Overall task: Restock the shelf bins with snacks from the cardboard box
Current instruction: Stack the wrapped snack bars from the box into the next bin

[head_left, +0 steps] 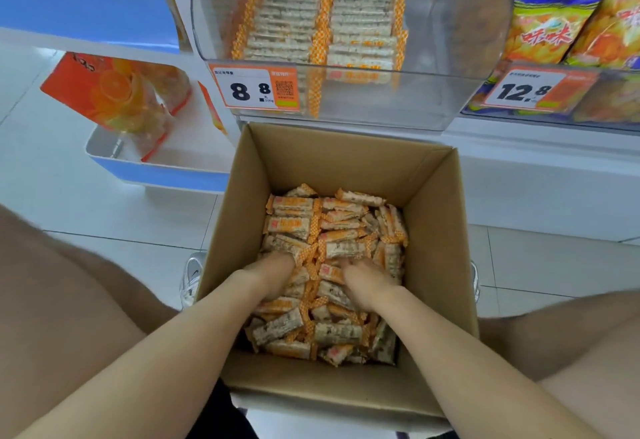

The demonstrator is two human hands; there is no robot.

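Cardboard box [346, 168] sat open on the white tile floor [104, 217], with loose snack bars [332, 230] piled in its bottom. My left hand [270, 274] and right hand [367, 281] were dug into the pile with fingertips buried, so I can't tell whether either held anything. Clear shelf bin [450, 57] at 12 o'clock of the box held two neat rows of the same bars behind an 8.8 price tag [254, 88]; chip bags [554, 16] at 2 o'clock, blue-and-white rack [159, 175] at 10 o'clock.

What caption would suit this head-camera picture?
Restocking: left hand and right hand dig into snack bars in a cardboard box below a clear shelf bin.
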